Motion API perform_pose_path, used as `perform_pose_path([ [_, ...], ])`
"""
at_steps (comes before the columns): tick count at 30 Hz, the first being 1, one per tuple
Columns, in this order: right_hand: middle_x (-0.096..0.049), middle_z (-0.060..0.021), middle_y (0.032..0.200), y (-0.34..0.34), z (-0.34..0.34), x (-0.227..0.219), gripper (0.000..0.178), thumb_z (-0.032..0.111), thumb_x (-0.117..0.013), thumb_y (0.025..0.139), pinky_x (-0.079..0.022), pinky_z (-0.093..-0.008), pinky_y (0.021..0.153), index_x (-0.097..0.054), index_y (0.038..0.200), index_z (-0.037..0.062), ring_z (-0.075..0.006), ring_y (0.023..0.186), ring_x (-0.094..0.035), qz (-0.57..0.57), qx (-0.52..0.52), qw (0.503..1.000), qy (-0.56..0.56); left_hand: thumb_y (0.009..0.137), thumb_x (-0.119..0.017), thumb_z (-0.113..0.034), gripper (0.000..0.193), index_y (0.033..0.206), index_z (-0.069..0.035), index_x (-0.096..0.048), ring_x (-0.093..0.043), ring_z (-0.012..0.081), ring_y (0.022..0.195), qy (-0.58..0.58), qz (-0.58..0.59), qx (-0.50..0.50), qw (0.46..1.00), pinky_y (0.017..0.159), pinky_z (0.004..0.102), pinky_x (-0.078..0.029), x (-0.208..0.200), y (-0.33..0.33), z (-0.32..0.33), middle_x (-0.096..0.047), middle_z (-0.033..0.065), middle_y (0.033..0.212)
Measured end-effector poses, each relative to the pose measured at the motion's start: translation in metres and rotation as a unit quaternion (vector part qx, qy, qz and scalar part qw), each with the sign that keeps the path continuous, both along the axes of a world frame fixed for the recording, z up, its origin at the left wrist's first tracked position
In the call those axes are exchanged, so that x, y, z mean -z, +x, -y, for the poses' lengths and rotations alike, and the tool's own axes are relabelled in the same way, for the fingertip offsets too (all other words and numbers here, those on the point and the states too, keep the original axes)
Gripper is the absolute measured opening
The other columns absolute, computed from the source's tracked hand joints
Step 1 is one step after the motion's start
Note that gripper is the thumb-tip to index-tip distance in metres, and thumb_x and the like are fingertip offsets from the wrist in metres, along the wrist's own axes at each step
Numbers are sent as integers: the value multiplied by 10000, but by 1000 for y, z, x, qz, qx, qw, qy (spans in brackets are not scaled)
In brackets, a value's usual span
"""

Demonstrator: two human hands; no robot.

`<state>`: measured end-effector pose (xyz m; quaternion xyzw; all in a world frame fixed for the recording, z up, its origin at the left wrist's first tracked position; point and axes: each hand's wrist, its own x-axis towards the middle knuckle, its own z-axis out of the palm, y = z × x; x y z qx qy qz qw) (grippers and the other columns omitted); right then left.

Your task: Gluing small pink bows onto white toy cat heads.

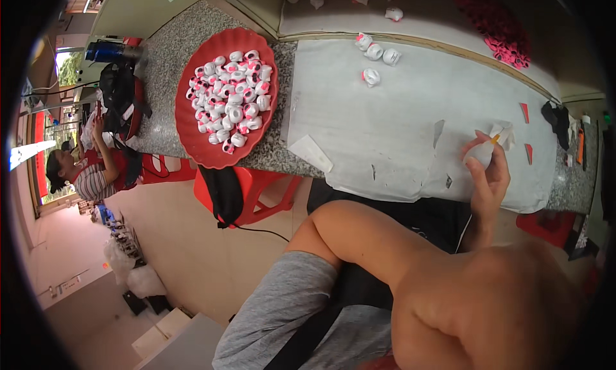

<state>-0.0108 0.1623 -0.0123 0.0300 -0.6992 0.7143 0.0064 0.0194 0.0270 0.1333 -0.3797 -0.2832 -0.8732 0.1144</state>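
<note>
My right hand [489, 171] is closed around a small white squeeze bottle [479, 154] with an orange-yellow tip, held over the right part of a white-covered worktop [385, 126]. A crumpled white piece [507, 136] sits right beside the tip; whether the fingers touch it is unclear. My left arm is bent, and my left hand [481, 299] is raised very near the camera. It is blurred, with its fingers hidden. Several small white pieces with pink and black marks [371, 78] lie on the covering, away from both hands.
A red scalloped basin [181, 123] full of similar white-and-pink pieces stands at left. Pink pieces [507, 49] are heaped behind the ledge [423, 41]. Red scraps [529, 153] and a dark cloth [557, 123] lie at right. A red stool [256, 190] and another person [96, 177] are at left.
</note>
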Motion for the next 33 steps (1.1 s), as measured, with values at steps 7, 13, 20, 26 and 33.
perform_pose_path([
  [7,-496,-78,824,-4,1,2,374,75,-507,696,-343,-237,720,-434,1033,-69,-126,753,-449,-20,-12,999,38,846,-341,-196,332,641,15,-494,-490,198,604,-8,44,262,964,583,300,-399,13,3,-32,-512,58,636],
  [13,-495,-73,816,-4,4,-6,385,84,-526,686,-346,-241,720,-437,1030,-65,-128,760,-447,7,-9,999,40,847,-341,-215,380,583,20,-480,-489,216,516,-42,69,514,854,526,317,-400,16,-3,-24,-503,63,555],
  [20,-503,-84,854,-4,-7,3,325,-7,-541,686,-339,-252,767,-456,996,-56,-131,796,-458,-10,-36,999,-3,765,-483,-108,143,838,-13,-562,-528,234,739,-565,102,-14,819,660,301,-407,70,-32,56,-563,102,807],
  [26,-506,-91,803,-5,0,-2,368,90,-545,687,-371,-249,687,-433,1008,-51,-141,729,-471,-11,-18,1000,16,682,-593,-118,241,899,-48,-514,-512,214,671,-680,169,-475,533,590,296,-404,114,-63,94,-527,89,715],
  [33,-515,-134,787,-2,-8,-10,313,120,-525,730,-417,-274,588,-393,977,-20,-182,668,-505,-12,14,998,-59,643,-602,-75,304,925,-48,-489,-491,243,688,-723,124,-476,485,594,318,-394,137,-71,89,-490,95,763],
])
